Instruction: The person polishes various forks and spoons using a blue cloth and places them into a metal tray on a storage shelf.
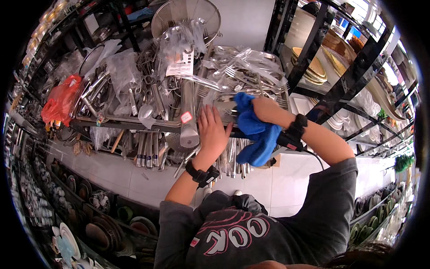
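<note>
My right hand [270,111] is closed on a blue cloth [257,134], which hangs over the front edge of the shelf beside a metal tray of cutlery. My left hand [212,131] lies palm down with its fingers forward at the shelf's front, just right of a metal cylinder [188,116] that bears a sticker. Whether it presses on a tray edge or on cutlery cannot be told. Forks [242,76] and other flatware, partly in clear plastic sleeves, fill the tray beyond both hands. A clear plastic bag [124,72] covers utensils further left.
A red plastic bag [61,100] hangs at the shelf's left end. A large wire strainer [185,16] stands at the back. Utensil handles [147,151] stick out from a lower shelf. Black metal racks with woven trays [314,69] rise at right; stacked plates [104,232] line shelves at lower left.
</note>
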### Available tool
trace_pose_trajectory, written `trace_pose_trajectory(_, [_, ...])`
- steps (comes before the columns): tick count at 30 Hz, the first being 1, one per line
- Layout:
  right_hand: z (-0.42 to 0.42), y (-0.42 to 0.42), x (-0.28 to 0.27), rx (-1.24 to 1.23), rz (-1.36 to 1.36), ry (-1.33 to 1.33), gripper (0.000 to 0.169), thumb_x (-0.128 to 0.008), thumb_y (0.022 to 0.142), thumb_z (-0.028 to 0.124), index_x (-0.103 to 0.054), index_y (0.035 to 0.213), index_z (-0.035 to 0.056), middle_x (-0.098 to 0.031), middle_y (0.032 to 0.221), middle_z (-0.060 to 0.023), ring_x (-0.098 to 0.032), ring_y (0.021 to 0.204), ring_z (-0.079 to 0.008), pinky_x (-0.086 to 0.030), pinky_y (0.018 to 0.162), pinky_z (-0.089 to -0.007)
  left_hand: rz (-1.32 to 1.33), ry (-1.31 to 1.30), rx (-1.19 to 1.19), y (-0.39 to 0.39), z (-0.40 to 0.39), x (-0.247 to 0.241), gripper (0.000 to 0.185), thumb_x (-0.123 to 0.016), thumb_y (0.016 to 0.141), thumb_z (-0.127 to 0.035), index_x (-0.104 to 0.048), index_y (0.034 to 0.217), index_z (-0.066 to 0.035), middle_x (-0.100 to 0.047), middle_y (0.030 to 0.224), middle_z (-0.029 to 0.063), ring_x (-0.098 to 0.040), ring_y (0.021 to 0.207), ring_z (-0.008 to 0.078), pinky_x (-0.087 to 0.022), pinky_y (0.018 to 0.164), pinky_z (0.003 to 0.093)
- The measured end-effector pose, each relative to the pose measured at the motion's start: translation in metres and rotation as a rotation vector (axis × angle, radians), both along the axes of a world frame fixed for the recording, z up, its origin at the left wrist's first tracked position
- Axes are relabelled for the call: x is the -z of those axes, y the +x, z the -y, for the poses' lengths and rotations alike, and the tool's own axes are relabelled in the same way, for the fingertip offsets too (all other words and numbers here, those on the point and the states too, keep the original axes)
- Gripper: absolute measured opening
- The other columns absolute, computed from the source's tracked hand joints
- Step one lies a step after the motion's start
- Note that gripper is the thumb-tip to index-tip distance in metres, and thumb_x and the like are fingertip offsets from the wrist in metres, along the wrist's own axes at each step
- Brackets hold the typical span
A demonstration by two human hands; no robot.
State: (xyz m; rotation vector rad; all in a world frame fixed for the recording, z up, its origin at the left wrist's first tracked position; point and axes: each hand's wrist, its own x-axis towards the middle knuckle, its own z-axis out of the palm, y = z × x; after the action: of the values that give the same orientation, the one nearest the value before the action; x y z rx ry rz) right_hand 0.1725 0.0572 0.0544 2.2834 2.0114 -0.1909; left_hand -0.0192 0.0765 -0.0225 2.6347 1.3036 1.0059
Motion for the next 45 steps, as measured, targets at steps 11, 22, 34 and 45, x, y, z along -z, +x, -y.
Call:
trace_pose_trajectory(11, [0.052,0.006,-0.041,-0.056,-0.044,0.125,0.027,-0.054,0.073,0.015,-0.054,0.094,-0.0012,-0.056,0.087,-0.023,-0.057,0.079,-0.0385,-0.046,0.071,-0.0444,-0.01,-0.014,0.048,-0.006,-0.003,-0.001,0.055,-0.057,0.08,-0.035,-0.048,0.11,0.01,-0.04,0.119,0.0235,-0.032,0.118,0.039,-0.027,0.097,0.0469])
trace_pose_trajectory(22, [0.014,-0.063,-0.019,-0.159,-0.136,0.13,0.036,-0.053,0.069,0.011,-0.059,0.104,0.0125,-0.055,0.102,-0.016,-0.058,0.083,-0.0353,-0.048,0.071,-0.0416,0.211,-0.042,0.06,-0.011,-0.007,-0.002,0.055,-0.051,0.085,-0.027,-0.035,0.124,0.008,-0.028,0.133,0.0248,-0.026,0.122,0.0415,-0.021,0.101,0.0471])
trace_pose_trajectory(34, [0.049,-0.022,-0.019,-0.042,-0.109,0.072,0.034,-0.056,0.07,0.012,-0.05,0.102,0.0025,-0.053,0.093,-0.021,-0.057,0.08,-0.0381,-0.047,0.07,-0.0448,0.168,-0.064,0.114,-0.011,-0.013,0.006,0.057,-0.049,0.085,-0.026,-0.029,0.132,-0.001,-0.026,0.136,0.0199,-0.02,0.128,0.0355,-0.016,0.102,0.0511])
trace_pose_trajectory(45, [0.099,-0.008,-0.017,0.057,-0.055,0.096,0.04,-0.055,0.071,0.009,-0.041,0.106,-0.0024,-0.047,0.093,-0.028,-0.057,0.07,-0.0422,-0.049,0.061,-0.046,0.032,-0.086,0.168,-0.005,-0.002,-0.005,0.06,-0.053,0.083,-0.026,-0.029,0.132,-0.001,-0.02,0.14,0.0179,-0.016,0.131,0.0324,-0.01,0.104,0.0501])
